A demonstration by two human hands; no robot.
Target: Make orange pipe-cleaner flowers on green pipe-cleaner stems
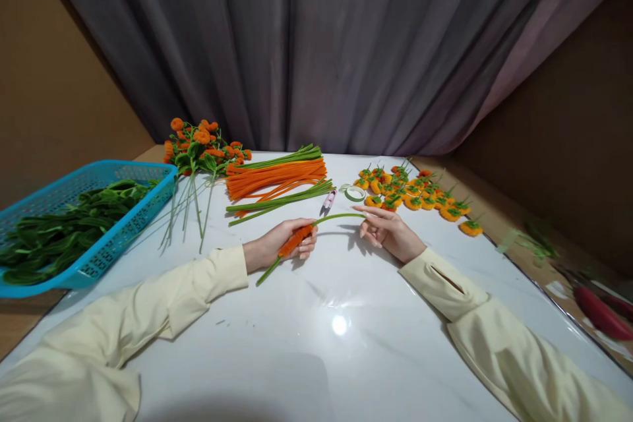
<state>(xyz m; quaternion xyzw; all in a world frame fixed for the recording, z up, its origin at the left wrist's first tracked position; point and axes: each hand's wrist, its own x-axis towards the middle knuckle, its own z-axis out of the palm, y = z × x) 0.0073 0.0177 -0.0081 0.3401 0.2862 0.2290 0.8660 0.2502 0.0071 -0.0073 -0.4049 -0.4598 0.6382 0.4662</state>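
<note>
My left hand (295, 241) is closed around the orange-wrapped green stem (297, 239) above the white tabletop (316, 343), right fingertips pinching its curved far end, with snips (328, 202) just beyond the grip and blue basket (123, 211) off left.

Over at the frame's left edge, leaves (74, 224) sit in a basket (119, 242). Right of it, upper left on the table (237, 356), lies a flower bunch (202, 145); next come strip bundles (277, 178), upper centre. Snips (328, 201) lie just before those, a tape roll (357, 200) beside them, then flower heads (428, 200) rightward. A curtain (321, 46) hangs behind everything.
</note>
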